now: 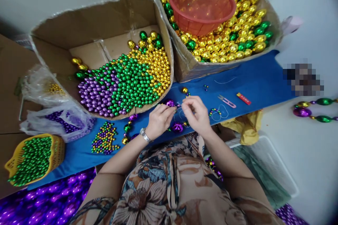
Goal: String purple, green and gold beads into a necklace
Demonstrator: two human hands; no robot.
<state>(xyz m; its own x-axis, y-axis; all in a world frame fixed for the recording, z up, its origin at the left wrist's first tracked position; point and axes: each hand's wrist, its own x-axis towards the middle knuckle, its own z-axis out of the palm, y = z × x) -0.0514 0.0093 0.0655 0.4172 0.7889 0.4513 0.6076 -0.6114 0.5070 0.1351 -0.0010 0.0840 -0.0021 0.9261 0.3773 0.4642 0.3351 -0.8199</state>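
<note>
Above the blue cloth [266, 77], my left hand [160, 121], with a watch [144, 135] on its wrist, is closed in a pinch. Facing it, my right hand [195, 115] also has thumb and fingers pressed together. A thin clear thread [181, 114] loops between and below the fingertips; its exact grip is too fine to see. Big purple beads [177, 127] and a gold bead [185, 90] lie around my hands. A strand of purple, green and gold beads [127, 127] comes out left of my left hand.
Ahead stand a carton [105, 17] of loose beads and another with a red basket [202, 24] on gold beads. Small mixed beads [105, 139] lie left, beyond them a yellow basket [56, 153]. Pink thread snips [229, 102] and a small red packet [243, 98] lie right.
</note>
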